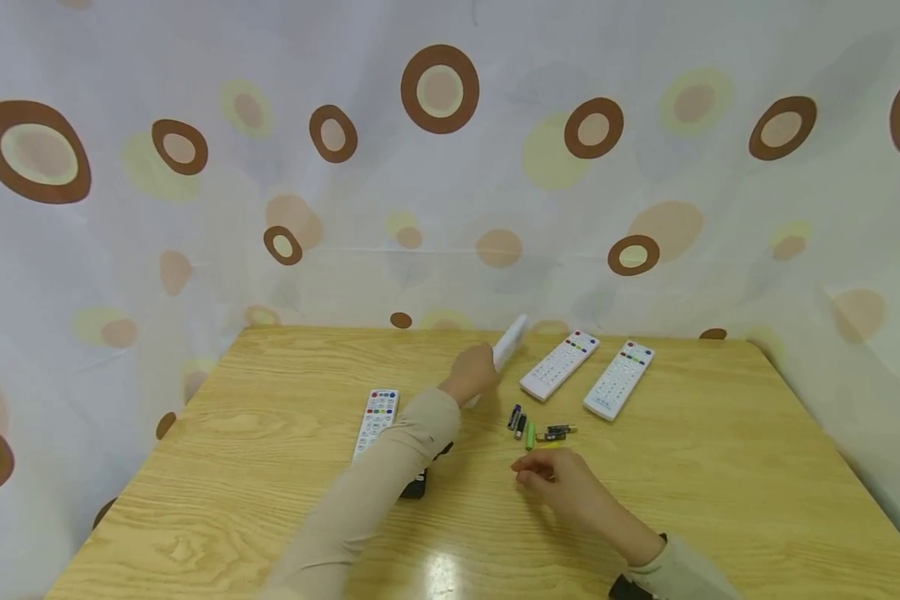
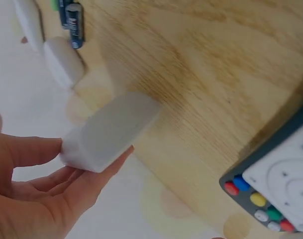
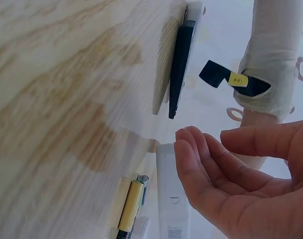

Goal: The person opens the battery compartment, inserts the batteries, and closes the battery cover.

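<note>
My left hand (image 1: 471,372) grips a white remote control (image 1: 508,342) near the far side of the table, tilted up. The left wrist view shows the thumb on one side of this remote (image 2: 111,132) and the fingers beneath it. Nearer me, my right hand (image 1: 562,483) hovers just in front of several batteries, its fingers loosely bent and nothing between them. A green battery (image 1: 530,436) lies beside dark batteries (image 1: 555,435). In the right wrist view, a yellow battery (image 3: 132,204) lies beyond the fingertips (image 3: 183,149).
Two white remotes, a left one (image 1: 558,367) and a right one (image 1: 619,381), lie behind the batteries. Left of the arm is another white remote (image 1: 376,417); a black-edged remote (image 1: 414,487) is partly covered by the sleeve. A patterned curtain (image 1: 435,192) surrounds the wooden table.
</note>
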### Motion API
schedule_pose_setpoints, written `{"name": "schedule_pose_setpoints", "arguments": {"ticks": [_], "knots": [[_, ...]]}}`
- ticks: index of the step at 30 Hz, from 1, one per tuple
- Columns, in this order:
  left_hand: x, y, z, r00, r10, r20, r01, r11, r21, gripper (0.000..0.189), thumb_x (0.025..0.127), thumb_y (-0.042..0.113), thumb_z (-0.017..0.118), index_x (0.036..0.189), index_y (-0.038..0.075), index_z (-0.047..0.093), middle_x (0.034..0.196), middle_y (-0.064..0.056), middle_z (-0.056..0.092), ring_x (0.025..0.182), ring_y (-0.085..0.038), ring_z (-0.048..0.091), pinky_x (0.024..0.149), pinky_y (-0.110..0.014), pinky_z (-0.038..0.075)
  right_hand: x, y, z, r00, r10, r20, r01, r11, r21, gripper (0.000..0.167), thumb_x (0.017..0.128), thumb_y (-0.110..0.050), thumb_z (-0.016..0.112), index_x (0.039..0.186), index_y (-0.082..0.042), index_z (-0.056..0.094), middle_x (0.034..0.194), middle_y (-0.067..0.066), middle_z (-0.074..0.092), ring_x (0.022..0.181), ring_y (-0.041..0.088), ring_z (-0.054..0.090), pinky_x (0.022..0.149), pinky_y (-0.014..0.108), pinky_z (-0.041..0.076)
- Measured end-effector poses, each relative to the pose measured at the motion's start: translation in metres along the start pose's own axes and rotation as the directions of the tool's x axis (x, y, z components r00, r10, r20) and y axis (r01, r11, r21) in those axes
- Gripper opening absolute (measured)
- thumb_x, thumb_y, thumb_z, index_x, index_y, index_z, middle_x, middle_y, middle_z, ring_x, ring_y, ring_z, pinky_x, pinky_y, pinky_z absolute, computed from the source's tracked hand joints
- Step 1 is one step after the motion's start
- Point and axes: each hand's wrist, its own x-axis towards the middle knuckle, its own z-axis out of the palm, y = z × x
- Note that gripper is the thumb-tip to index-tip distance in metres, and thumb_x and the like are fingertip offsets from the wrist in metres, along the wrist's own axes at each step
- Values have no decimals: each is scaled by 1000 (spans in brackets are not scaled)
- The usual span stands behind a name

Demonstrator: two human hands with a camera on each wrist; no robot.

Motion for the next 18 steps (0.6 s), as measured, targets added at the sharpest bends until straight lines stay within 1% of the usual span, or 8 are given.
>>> {"name": "schedule_pose_setpoints", "arguments": {"ticks": [2, 3, 4, 6, 8, 11, 15, 18], "knots": [[-5, -4, -5, 1000, -12, 5, 12, 991, -133, 26, 94, 7, 59, 115, -6, 57, 102, -18, 64, 86, -27, 64, 68, -36, 56, -1, 0, -1, 1000, 10, 0, -10, 1000, 12, 21, 95, -8, 60, 107, 9, 66, 99, 17, 69, 84, 22, 65, 68, 24, 54], [-7, -7, -8, 1000, -18, 10, 20, 980, -199, 25, 94, 6, 57, 116, -7, 57, 103, -19, 64, 88, -29, 65, 70, -37, 57, -1, 0, -1, 1000, 19, -4, -19, 1000, 20, 22, 95, -8, 60, 107, 9, 66, 99, 17, 69, 84, 22, 64, 68, 24, 54], [-10, -8, -11, 999, -27, 17, 31, 962, -271, 26, 95, 5, 55, 118, -7, 56, 105, -20, 63, 90, -31, 65, 72, -40, 57, -1, 1, -2, 1000, 22, -7, -22, 1000, 20, 22, 95, -8, 60, 107, 9, 66, 99, 17, 69, 84, 22, 64, 68, 24, 54], [-15, -12, -16, 998, -47, 30, 56, 912, -407, 28, 97, 6, 52, 122, -7, 55, 108, -21, 62, 94, -32, 64, 75, -42, 57, -1, 2, -3, 1000, 29, -13, -29, 999, 19, 22, 95, -8, 60, 107, 8, 66, 99, 17, 69, 84, 22, 65, 68, 24, 53], [-20, -16, -21, 996, -66, 55, 85, 843, -531, 31, 99, 8, 51, 126, -5, 54, 112, -21, 61, 99, -33, 63, 78, -43, 56, -1, 2, -4, 999, 29, -18, -29, 999, 20, 21, 95, -8, 60, 107, 8, 66, 98, 16, 69, 84, 23, 65, 67, 24, 53], [-27, -21, -27, 993, -72, 98, 120, 706, -698, 34, 99, 9, 52, 132, -3, 52, 117, -20, 59, 106, -33, 60, 83, -43, 55, -1, 2, -5, 1000, 19, -22, -18, 999, 28, 20, 94, -6, 60, 106, 9, 65, 97, 17, 69, 83, 27, 66, 66, 23, 54], [-37, -28, -33, 989, -6, 146, 127, 530, -838, 38, 100, 7, 51, 135, -5, 47, 126, -22, 55, 114, -34, 57, 91, -43, 52, 0, 0, -5, 1000, 14, -20, -13, 999, 53, 20, 94, -3, 59, 106, 11, 65, 96, 19, 69, 84, 30, 66, 66, 23, 54], [-45, -31, -36, 985, 67, 160, 117, 422, -899, 40, 101, 7, 49, 138, -8, 42, 132, -24, 51, 119, -36, 53, 96, -44, 49, 0, -1, -5, 1000, 14, -16, -13, 998, 62, 20, 94, -4, 59, 106, 12, 64, 97, 19, 68, 84, 30, 66, 66, 23, 54]]}}
